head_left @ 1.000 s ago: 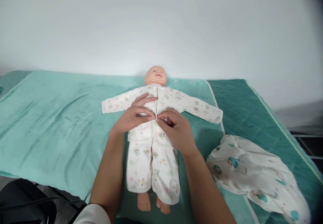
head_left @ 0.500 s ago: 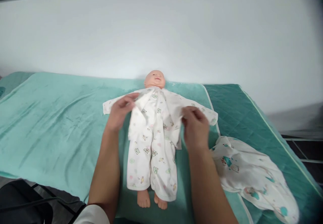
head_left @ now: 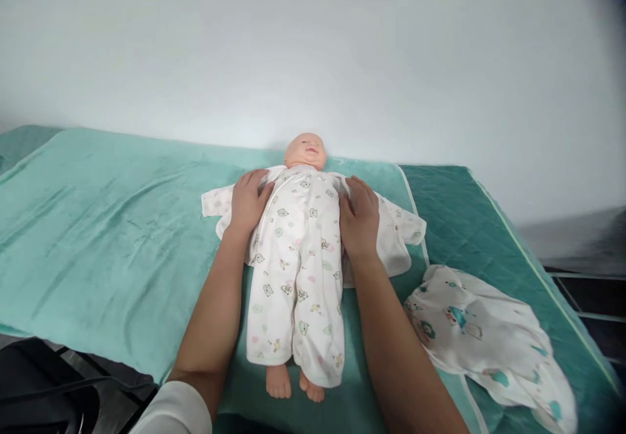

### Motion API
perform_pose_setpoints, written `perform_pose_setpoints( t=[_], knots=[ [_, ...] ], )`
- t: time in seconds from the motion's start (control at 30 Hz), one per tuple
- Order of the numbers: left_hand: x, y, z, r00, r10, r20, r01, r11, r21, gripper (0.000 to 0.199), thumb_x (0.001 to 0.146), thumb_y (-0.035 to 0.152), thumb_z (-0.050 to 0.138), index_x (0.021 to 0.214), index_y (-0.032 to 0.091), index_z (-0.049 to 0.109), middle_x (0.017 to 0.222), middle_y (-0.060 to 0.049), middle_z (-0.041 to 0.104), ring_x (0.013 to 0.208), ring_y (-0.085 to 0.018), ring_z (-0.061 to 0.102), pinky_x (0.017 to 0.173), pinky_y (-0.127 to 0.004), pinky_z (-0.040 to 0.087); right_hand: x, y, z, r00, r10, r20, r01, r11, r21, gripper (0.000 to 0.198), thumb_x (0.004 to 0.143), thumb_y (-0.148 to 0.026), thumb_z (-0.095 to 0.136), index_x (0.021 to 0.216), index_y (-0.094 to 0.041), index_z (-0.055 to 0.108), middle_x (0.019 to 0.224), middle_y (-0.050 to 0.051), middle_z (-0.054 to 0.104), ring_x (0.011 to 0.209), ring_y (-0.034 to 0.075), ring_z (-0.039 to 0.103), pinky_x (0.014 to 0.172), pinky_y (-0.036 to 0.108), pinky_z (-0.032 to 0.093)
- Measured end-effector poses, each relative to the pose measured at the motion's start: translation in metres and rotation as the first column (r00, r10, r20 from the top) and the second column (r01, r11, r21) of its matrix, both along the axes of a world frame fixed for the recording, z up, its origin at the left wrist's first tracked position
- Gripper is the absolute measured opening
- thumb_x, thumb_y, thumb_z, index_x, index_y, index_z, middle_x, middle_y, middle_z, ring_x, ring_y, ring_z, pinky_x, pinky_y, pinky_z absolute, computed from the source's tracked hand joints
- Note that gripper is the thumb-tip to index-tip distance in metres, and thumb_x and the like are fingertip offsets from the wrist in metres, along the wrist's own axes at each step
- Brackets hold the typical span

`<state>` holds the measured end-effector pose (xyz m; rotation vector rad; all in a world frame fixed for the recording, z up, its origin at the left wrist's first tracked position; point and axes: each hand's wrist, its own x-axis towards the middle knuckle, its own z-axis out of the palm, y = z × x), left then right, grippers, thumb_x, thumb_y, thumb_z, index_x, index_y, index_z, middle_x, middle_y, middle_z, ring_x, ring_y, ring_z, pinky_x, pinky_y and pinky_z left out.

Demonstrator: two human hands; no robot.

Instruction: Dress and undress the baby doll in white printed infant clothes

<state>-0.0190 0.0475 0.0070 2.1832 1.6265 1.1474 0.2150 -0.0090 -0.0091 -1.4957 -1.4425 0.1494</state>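
Observation:
A baby doll [head_left: 305, 154] lies on its back, head away from me and feet towards me. It wears white patterned trousers [head_left: 296, 277] drawn up high over its chest. The matching white jacket [head_left: 391, 251] hangs open, its front panels and sleeves spread out to both sides. My left hand [head_left: 250, 202] rests on the jacket along the doll's left-hand side in view, fingers stretched and thumb apart. On the opposite side my right hand [head_left: 360, 216] lies against the torso and jacket, fingers extended. Neither hand grips anything visibly; some fingertips are hidden.
A light green sheet [head_left: 107, 245] covers the table, with a darker green quilted cover [head_left: 454, 219] to the right. A crumpled white printed cloth [head_left: 493, 343] lies at the lower right. A white wall [head_left: 313, 49] stands behind, and a black object [head_left: 44, 388] is at lower left.
The jacket fronts, which lay across the doll's torso, are now folded outwards, baring the high trousers. My hands have moved in against the doll's sides.

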Motion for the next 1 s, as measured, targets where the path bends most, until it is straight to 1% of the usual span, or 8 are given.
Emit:
perform_pose_setpoints(
  t=[0.1, 0.27, 0.4, 0.47, 0.57, 0.7, 0.83, 1.0],
  knots=[
    [-0.003, 0.004, 0.000, 0.989, 0.085, -0.123, -0.092, 0.994, -0.056, 0.033, 0.101, 0.033, 0.052, 0.130, 0.023, 0.065, 0.136, -0.008, 0.068, 0.127, -0.027, 0.060, 0.112, -0.043, 0.041, 0.011, 0.029, 0.000, 0.990, -0.008, 0.141, 0.024, 0.993, -0.113, 0.040, 0.095, -0.026, 0.041, 0.123, -0.020, 0.069, 0.133, 0.011, 0.068, 0.127, 0.028, 0.059, 0.117, 0.054, 0.037],
    [-0.005, 0.007, 0.006, 0.970, 0.148, -0.194, -0.173, 0.978, -0.116, 0.034, 0.099, 0.030, 0.051, 0.131, 0.026, 0.065, 0.131, -0.005, 0.071, 0.124, -0.026, 0.063, 0.108, -0.040, 0.043, 0.022, 0.060, 0.007, 0.977, 0.029, 0.211, 0.032, 0.959, -0.281, 0.044, 0.093, -0.022, 0.039, 0.118, -0.022, 0.075, 0.121, 0.008, 0.074, 0.112, 0.028, 0.066, 0.097, 0.043, 0.050],
    [-0.003, 0.008, 0.009, 0.951, 0.206, -0.229, -0.238, 0.963, -0.123, 0.035, 0.098, 0.025, 0.049, 0.128, 0.026, 0.066, 0.129, -0.005, 0.072, 0.119, -0.027, 0.065, 0.100, -0.038, 0.046, 0.039, 0.074, 0.009, 0.975, -0.110, 0.193, 0.180, 0.900, -0.397, 0.041, 0.087, -0.019, 0.044, 0.107, -0.023, 0.079, 0.116, 0.009, 0.076, 0.107, 0.030, 0.069, 0.094, 0.045, 0.052],
    [-0.006, 0.009, 0.010, 0.935, 0.259, -0.242, -0.296, 0.946, -0.131, 0.036, 0.096, 0.024, 0.050, 0.127, 0.027, 0.067, 0.128, -0.005, 0.072, 0.116, -0.027, 0.066, 0.096, -0.037, 0.047, 0.043, 0.074, 0.010, 0.982, -0.118, 0.147, 0.162, 0.930, -0.331, 0.036, 0.084, -0.018, 0.047, 0.102, -0.021, 0.078, 0.116, 0.010, 0.075, 0.108, 0.030, 0.068, 0.097, 0.046, 0.052],
    [-0.020, 0.011, 0.008, 0.902, 0.387, -0.192, -0.422, 0.886, -0.194, 0.033, 0.094, 0.022, 0.051, 0.120, 0.029, 0.070, 0.122, -0.004, 0.074, 0.108, -0.026, 0.068, 0.089, -0.035, 0.049, 0.030, 0.059, 0.020, 0.997, 0.031, 0.072, -0.026, 0.997, -0.070, 0.030, 0.086, -0.021, 0.050, 0.103, -0.019, 0.075, 0.117, 0.010, 0.073, 0.113, 0.027, 0.067, 0.104, 0.044, 0.050],
    [-0.042, 0.013, 0.005, 0.832, 0.551, -0.072, -0.549, 0.794, -0.262, 0.030, 0.092, 0.018, 0.049, 0.109, 0.026, 0.072, 0.112, -0.006, 0.077, 0.101, -0.025, 0.069, 0.084, -0.035, 0.050, -0.013, 0.028, 0.050, 0.956, 0.292, 0.024, -0.293, 0.956, 0.007, 0.025, 0.095, -0.028, 0.050, 0.108, -0.021, 0.070, 0.118, 0.007, 0.072, 0.113, 0.023, 0.066, 0.103, 0.040, 0.051],
    [-0.042, 0.014, 0.002, 0.897, 0.441, 0.038, -0.432, 0.891, -0.142, 0.035, 0.092, 0.013, 0.044, 0.115, 0.022, 0.070, 0.117, -0.006, 0.075, 0.105, -0.022, 0.068, 0.093, -0.034, 0.051, -0.065, 0.024, 0.082, 0.855, 0.466, 0.228, -0.418, 0.879, -0.228, 0.030, 0.099, -0.023, 0.049, 0.123, -0.019, 0.066, 0.130, 0.010, 0.067, 0.124, 0.025, 0.060, 0.102, 0.039, 0.049],
    [-0.031, 0.011, 0.005, 0.967, 0.254, -0.024, -0.255, 0.956, -0.143, 0.031, 0.099, 0.033, 0.051, 0.123, 0.025, 0.068, 0.125, -0.006, 0.073, 0.114, -0.024, 0.068, 0.098, -0.036, 0.051, -0.125, 0.057, 0.098, 0.562, 0.593, 0.576, -0.228, 0.781, -0.581, 0.034, 0.100, -0.015, 0.044, 0.125, -0.009, 0.065, 0.126, 0.019, 0.065, 0.122, 0.034, 0.058, 0.102, 0.046, 0.046]
  ],
)
